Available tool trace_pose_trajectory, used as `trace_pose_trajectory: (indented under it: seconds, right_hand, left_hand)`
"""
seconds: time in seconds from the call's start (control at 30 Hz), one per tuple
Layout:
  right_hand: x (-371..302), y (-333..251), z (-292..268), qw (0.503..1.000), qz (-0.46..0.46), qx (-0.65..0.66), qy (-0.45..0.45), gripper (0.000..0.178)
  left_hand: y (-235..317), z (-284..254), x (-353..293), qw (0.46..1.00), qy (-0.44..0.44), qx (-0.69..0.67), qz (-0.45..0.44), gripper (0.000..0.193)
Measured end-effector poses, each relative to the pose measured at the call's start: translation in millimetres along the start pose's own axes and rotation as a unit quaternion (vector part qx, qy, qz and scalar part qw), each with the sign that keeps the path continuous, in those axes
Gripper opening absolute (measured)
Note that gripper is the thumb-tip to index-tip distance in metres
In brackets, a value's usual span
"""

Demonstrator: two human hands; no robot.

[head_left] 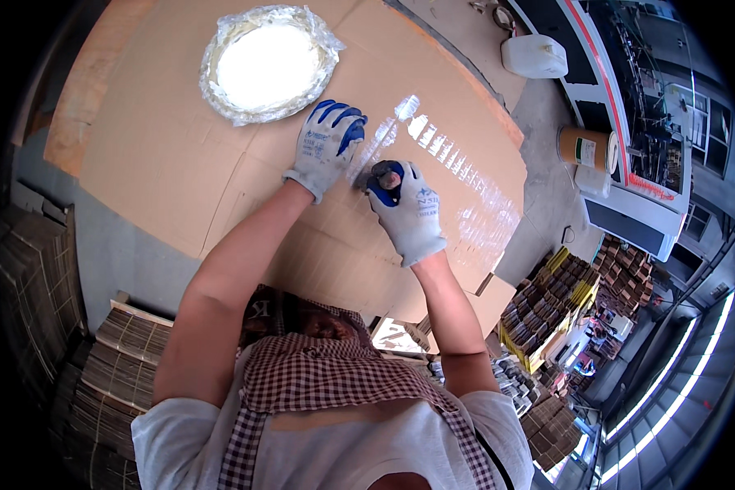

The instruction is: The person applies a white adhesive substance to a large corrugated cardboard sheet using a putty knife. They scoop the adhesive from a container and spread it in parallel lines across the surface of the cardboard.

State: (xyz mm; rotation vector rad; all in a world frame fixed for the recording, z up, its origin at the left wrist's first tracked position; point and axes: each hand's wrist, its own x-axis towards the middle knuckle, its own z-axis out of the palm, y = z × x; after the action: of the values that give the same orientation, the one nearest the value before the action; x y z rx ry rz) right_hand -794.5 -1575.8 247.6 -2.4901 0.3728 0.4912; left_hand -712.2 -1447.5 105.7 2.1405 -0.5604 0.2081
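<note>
Both my hands wear white knit gloves with blue coating, over a large sheet of brown cardboard (180, 163). My left hand (325, 147) rests on the cardboard beside a shiny, see-through strip (376, 143). Its fingers are stretched and slightly bent, with nothing visible in them. My right hand (407, 208) is closed round a small dark grey object (379, 173) at the strip's near end. Fingers hide most of that object, so its kind is unclear. Just beyond my left hand lies a round bundle (212, 77) in crinkled clear plastic, its middle glaring white.
Shiny whitish marks (449, 155) run across the cardboard's right side. Past its edge stand a white plastic jug (535, 57), a brown drum (586, 150) and a long machine (629, 220). Stacked cardboard (37, 278) stands at left; more stacks (547, 302) stand at right.
</note>
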Motion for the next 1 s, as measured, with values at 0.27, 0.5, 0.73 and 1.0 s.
trace_pose_trajectory:
  seconds: [0.27,0.5,0.73,1.0]
  right_hand:
    - [-22.2,24.9,20.2,0.997,-0.049,-0.029,0.05,0.039]
    - [-37.6,41.0,23.2,0.993,-0.077,0.014,0.084,0.039]
    - [-64.8,86.7,-3.1,0.984,-0.033,-0.043,0.17,0.038]
    - [-55.9,105.2,34.1,0.968,-0.03,-0.034,0.248,0.037]
  left_hand:
    - [2.4,0.4,1.3,1.0,0.005,0.026,0.013,0.023]
    - [-2.5,5.6,-2.9,0.998,-0.005,0.053,0.02,0.024]
    - [-4.3,5.3,-3.6,0.996,-0.025,0.084,0.005,0.025]
    - [0.5,2.4,2.5,0.996,-0.043,0.073,0.017,0.026]
